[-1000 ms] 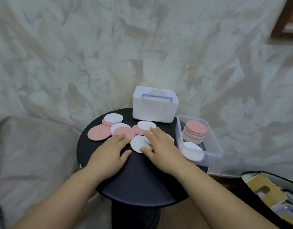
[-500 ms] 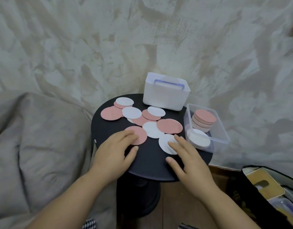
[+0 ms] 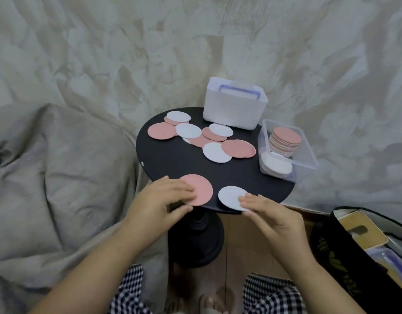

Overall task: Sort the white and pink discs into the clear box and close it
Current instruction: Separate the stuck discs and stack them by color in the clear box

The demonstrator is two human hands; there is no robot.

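Head view, looking down past both forearms onto a small round black table (image 3: pixel 172 159). Pinches a pink disc (image 3: pixel 201 189) at the near table edge with the left hand (image 3: pixel 159 200), fingers flat on top and thumb tucked below the rim. Pinches a white disc (image 3: pixel 229 196) just to the right of it with the right hand (image 3: pixel 272 214), fingertips on top, thumb beneath at the table edge. Holds the two side by side, a gap between them. Beyond both hands, shows loose discs (image 3: pixel 218 152), pink and white, scattered and overlapping. Beyond the right hand and a little to its right, shows the clear box (image 3: pixel 309 152), open at the top, with a pink stack (image 3: pixel 287 135) at its far end and a white stack (image 3: pixel 277 166) at its near end. Farther off, just beside that box, shows a white container (image 3: pixel 235 109) with a blue handle. Left of the left hand, shows grey bedding (image 3: pixel 59 166); right of and below the right hand, a black bag (image 3: pixel 354 268); beneath both wrists, checked trousers (image 3: pixel 129 291).
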